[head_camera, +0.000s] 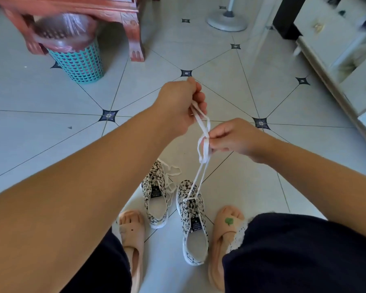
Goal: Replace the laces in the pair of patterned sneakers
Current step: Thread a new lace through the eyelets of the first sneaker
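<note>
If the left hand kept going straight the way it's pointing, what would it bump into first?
Probably nothing soon. The left hand, pinching the white lace, points away over the tiled floor. The way looks free as far as the picture shows, though depth is hard to judge.

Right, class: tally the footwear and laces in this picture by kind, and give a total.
Patterned sneakers: 2
Slippers: 2
White laces: 2
Total: 6
</note>
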Demonstrator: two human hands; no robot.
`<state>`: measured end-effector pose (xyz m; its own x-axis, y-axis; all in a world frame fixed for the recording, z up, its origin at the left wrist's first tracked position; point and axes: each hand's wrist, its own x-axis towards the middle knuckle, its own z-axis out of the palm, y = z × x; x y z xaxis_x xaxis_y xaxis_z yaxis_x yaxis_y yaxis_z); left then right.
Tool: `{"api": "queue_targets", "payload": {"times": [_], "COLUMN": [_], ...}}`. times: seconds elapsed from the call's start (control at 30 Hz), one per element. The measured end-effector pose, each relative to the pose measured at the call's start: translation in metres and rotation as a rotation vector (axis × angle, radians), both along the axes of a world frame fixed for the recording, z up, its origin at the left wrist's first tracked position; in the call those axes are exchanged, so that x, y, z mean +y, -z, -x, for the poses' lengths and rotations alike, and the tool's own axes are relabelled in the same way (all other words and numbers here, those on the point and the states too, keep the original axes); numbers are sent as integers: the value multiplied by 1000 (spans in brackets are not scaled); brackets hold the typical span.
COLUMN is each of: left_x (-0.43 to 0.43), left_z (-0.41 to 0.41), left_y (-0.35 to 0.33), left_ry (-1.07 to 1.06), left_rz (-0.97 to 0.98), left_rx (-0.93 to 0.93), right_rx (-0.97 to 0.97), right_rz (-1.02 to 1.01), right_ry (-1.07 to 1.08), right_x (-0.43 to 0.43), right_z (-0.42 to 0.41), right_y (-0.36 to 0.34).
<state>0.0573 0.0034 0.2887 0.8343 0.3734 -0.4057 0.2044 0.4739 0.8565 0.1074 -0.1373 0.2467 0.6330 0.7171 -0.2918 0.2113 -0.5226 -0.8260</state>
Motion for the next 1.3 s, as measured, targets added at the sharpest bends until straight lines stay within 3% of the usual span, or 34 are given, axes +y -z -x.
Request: {"api": "queue_targets", "payload": {"times": [0.17,0.37,0.53,0.67,0.83,0.97,1.17,1.3], "left_x": [0,21,24,24,17,21,31,27], "left_z": [12,20,33,41,35,24,0,-3], "left_y": [6,24,56,61,41,25,28,87], "left_ry": [-46,-301,-154,-79,22,71,347,500], "left_rz": [17,-18,-171,-39,90,-134,-486,-501], "left_rx": [-1,77,170,152,67,34,188,359], "right_rx": [-22,-56,9,88,-9,-97,16,38], "right_rz": [93,123,152,115,203,298,475,577], "right_ry": [59,161,176,119,-75,-157,-192,-256], "right_x": [-8,-26,-44,-39,-18,-16,-34,-39], "right_z": [1,-2,-6,-5,3,-2,-13,-11], "right_y": [-1,3,10,8,15,31,88,153]}}
